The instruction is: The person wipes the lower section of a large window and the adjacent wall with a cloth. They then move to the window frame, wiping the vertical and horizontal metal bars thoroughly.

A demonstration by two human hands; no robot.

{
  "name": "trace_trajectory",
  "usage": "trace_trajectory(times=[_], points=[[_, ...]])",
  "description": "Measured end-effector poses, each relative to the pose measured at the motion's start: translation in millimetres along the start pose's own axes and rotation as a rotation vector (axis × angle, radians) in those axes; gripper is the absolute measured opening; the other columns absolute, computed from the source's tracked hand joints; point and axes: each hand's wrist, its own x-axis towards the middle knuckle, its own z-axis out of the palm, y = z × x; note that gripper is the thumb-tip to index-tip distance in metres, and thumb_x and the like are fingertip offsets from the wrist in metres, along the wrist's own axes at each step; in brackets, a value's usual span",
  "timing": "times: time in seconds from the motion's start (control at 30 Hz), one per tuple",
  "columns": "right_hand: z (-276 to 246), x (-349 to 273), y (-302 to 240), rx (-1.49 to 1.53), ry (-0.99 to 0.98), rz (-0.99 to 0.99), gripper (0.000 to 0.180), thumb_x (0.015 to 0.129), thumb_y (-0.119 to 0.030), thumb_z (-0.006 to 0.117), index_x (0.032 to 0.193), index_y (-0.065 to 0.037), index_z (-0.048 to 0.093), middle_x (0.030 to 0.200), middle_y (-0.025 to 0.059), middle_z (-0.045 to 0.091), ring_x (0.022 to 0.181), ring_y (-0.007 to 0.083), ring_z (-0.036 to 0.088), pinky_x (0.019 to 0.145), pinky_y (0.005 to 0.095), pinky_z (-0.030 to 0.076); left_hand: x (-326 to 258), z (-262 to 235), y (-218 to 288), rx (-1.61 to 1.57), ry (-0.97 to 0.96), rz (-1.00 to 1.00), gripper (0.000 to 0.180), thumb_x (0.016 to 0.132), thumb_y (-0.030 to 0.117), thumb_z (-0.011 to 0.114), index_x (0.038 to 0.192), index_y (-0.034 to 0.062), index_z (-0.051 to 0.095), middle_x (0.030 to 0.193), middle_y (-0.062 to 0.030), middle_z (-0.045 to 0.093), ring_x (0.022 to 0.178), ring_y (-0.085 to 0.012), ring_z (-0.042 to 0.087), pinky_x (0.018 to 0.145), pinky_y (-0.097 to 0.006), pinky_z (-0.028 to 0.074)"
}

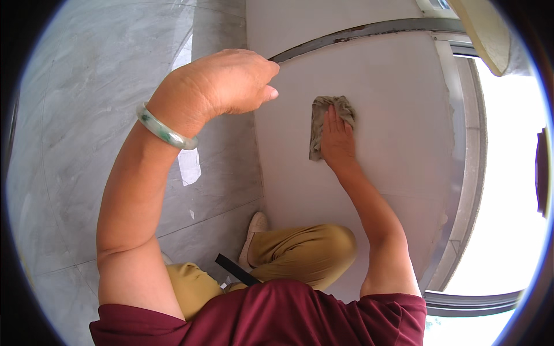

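Observation:
My right hand point(337, 138) presses a crumpled grey-green rag point(317, 124) against the white wall panel point(392, 127), its fingers laid straight along the cloth. The rag bunches up around and above the fingertips. Raised at the upper left, my left hand point(228, 81) bends at the wrist and its fingers point right. Its thumb stands apart from the curled forefinger, and no object shows between them. The palm and the other fingers are mostly hidden. A pale green-and-white bangle point(166, 131) circles the left wrist.
A worn grey metal strip point(369, 29) crosses the panel above the rag. Grey marbled floor tiles point(75, 173) spread out on the left. At the right is a bright opening with a metal frame point(461, 173). My bent knee point(334, 245) is close below the panel.

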Motion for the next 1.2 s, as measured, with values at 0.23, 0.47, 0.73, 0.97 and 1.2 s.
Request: trace_trajectory(times=[0.23,0.47,0.73,0.97,1.2], points=[[69.7,38.8,-89.3,0.124,-0.139,-0.253,0.060,0.093,-0.013,0.046,0.148,0.008,0.035,0.159,0.0194,0.032,0.143,0.0260,0.036,0.116,0.0381,0.028,6.7,8.3,-15.8,0.036,-0.075,-0.150,0.030,0.100,0.028,0.054,0.108,-0.0006,0.058,0.093,-0.0168,0.065,0.092,-0.0349,0.061,0.081,-0.045,0.049],[107.2,57.8,-165.6,0.130,-0.311,-0.365,0.068,0.097,-0.029,0.050,0.150,0.010,0.031,0.160,0.0176,0.029,0.147,0.0253,0.028,0.121,0.0349,0.017,35.7,28.9,-22.8,0.123,-0.173,-0.194,0.027,0.099,0.024,0.057,0.103,-0.0022,0.058,0.088,-0.0174,0.064,0.087,-0.0344,0.061,0.078,-0.046,0.049],[96.4,61.5,-152.0,0.347,-0.222,-0.274,0.059,0.089,-0.012,0.051,0.144,0.006,0.043,0.157,0.0162,0.037,0.147,0.0216,0.030,0.118,0.0353,0.022,32.5,35.3,-0.4,0.145,-0.205,-0.110,0.024,0.097,0.023,0.060,0.095,-0.0009,0.057,0.085,-0.0167,0.062,0.087,-0.0347,0.060,0.077,-0.046,0.049],[50.4,54.5,-67.0,0.131,-0.041,-0.098,0.059,0.090,-0.019,0.053,0.145,0.002,0.044,0.159,0.0129,0.035,0.147,0.0199,0.029,0.119,0.0382,0.020,16.0,29.6,21.4,0.198,-0.176,-0.019,0.025,0.097,0.024,0.058,0.095,-0.0001,0.057,0.086,-0.0161,0.062,0.091,-0.0351,0.060,0.082,-0.046,0.048],[-18.7,19.5,37.6,0.104,0.111,0.109,0.059,0.087,-0.012,0.054,0.144,-0.002,0.046,0.157,0.0088,0.038,0.147,0.0202,0.031,0.119,0.0394,0.020,2.2,16.9,47.3,0.102,-0.092,0.124,0.026,0.097,0.025,0.058,0.097,-0.0006,0.057,0.090,-0.0166,0.062,0.095,-0.0347,0.060,0.084,-0.047,0.048]])
